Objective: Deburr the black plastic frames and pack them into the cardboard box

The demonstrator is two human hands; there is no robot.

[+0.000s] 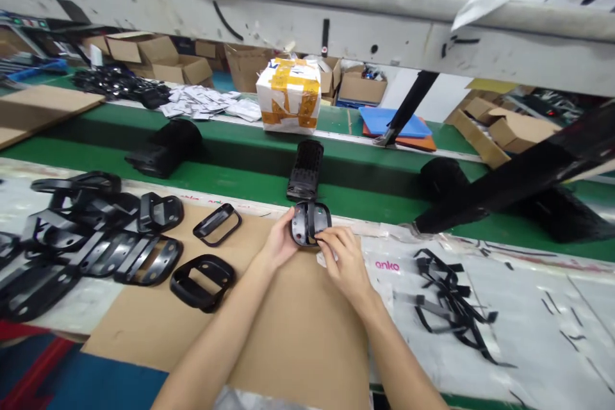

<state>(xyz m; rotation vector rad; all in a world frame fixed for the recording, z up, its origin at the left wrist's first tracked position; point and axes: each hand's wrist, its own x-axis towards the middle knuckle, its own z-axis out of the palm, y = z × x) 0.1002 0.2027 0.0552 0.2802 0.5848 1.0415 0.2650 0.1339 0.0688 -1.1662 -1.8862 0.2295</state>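
My left hand point(281, 238) is wrapped round the left side of a black plastic frame point(300, 223) with a grey inner face and small holes, held above the cardboard sheet. A dark strap runs down the middle of this frame. Fingers of my right hand point(340, 248) are pinched at the frame's lower right, on the strap's end. To the left lie two loose black frames point(217, 225) on the cardboard, beside a pile of similar frames point(96, 230). A tangle of black straps point(449, 301) rests on the right of the table.
Beyond my hands, a green conveyor belt point(240, 170) carries black mesh parts point(306, 166). Behind it stand a taped white box point(289, 95) and a blue tray point(391, 123). A black slanted post point(504, 186) rises at the right, and a metal beam point(288, 22) crosses above.
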